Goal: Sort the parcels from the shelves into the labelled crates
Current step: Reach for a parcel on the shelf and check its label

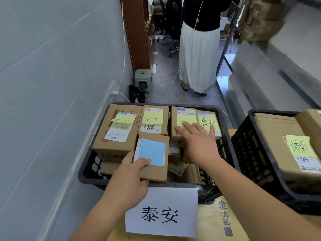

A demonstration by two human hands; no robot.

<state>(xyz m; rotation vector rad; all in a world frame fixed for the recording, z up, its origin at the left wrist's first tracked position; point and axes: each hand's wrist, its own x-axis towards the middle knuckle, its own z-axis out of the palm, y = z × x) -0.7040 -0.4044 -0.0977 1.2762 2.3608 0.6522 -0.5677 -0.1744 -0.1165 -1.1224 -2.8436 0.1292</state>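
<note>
Black plastic lattice crate point(227, 136), centre: packed with brown cardboard parcels. White paper sign point(161, 212) with two black printed characters, fixed to near rim. Second black lattice crate point(250, 150), just beside on the right: holds large brown parcel point(276, 145) bearing yellow handwritten note point(299, 146). Large brown cardboard box point(115, 129), far-left in centre crate, with white shipping label and yellow note. Small brown cardboard parcel with blue sticky label point(152, 157), lying atop other parcels at near side of centre crate. Left hand point(128, 181): grip clamped on near-left corner of blue-labelled parcel, thumb on top face. Right hand point(198, 141): fingers spread and straight, flat on yellow-noted brown parcel point(182, 122) at far-right of centre crate; grip apart.
</note>
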